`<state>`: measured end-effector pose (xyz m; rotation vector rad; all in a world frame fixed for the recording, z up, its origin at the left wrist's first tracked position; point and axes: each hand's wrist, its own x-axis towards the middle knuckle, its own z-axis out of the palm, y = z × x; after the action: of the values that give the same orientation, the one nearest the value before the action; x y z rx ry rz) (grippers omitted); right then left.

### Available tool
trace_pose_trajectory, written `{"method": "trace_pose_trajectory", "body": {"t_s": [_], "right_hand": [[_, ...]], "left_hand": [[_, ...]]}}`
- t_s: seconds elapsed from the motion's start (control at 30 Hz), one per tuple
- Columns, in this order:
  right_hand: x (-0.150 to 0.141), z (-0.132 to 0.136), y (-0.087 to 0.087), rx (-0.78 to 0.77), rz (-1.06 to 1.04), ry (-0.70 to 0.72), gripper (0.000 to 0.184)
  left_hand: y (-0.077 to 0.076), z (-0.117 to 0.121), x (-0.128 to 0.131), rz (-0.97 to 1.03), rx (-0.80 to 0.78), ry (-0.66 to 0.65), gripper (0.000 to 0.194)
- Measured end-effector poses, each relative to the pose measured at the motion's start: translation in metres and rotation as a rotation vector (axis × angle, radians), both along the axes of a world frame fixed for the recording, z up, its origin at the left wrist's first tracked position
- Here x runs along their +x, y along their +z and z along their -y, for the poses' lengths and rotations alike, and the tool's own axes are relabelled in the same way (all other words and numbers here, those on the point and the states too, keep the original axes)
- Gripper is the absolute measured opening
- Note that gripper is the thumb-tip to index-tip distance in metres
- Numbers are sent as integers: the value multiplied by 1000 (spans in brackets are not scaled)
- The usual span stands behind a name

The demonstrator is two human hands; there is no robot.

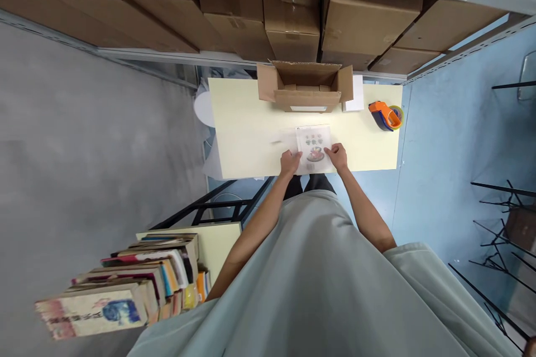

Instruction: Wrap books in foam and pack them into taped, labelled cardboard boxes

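A white book (314,148) with a coloured picture and printed characters on its cover lies at the front edge of the pale yellow table (247,134). My left hand (290,162) is closed on its left edge, the thumb over the cover. At the right edge my right hand (337,156) pinches the book, its fingertips just over the cover. Behind the book stands a cardboard box (307,99) with its flaps open. The box's bottom is partly hidden by its front wall.
An orange and blue tape dispenser (384,116) sits at the table's right end. Beside the box is a white pad or flat box (355,93). Cardboard cartons (372,17) fill the shelf above. Stacked books (138,284) stand on a side surface at lower left.
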<state>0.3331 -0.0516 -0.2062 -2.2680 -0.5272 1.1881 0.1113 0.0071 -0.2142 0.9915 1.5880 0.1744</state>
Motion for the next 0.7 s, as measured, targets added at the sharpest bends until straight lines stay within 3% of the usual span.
{"method": "trace_pose_trajectory", "body": {"t_s": [0.2,0.33,0.4,0.47,0.57,0.63,0.7], "right_hand": [[4,9,4,-6,-20,-47,42],[1,3,4,38,-40,59,37],[2,0,5,76,-3,67,36],[5,-2,8,103,21,56,34],[12,-2,15,151,4,30,31],[17,-2,22,202,-35,18,32],[20,-2,31,236,-57,15,34]], "left_hand": [[1,1,7,-97,42,-3,20],[7,4,12,-202,67,-61,20],[13,8,13,-233,117,-36,33],[19,13,14,-244,285,-32,56],[24,20,22,-121,470,-217,61],[22,23,32,18,397,-337,56],[15,24,42,112,278,-347,56]]}}
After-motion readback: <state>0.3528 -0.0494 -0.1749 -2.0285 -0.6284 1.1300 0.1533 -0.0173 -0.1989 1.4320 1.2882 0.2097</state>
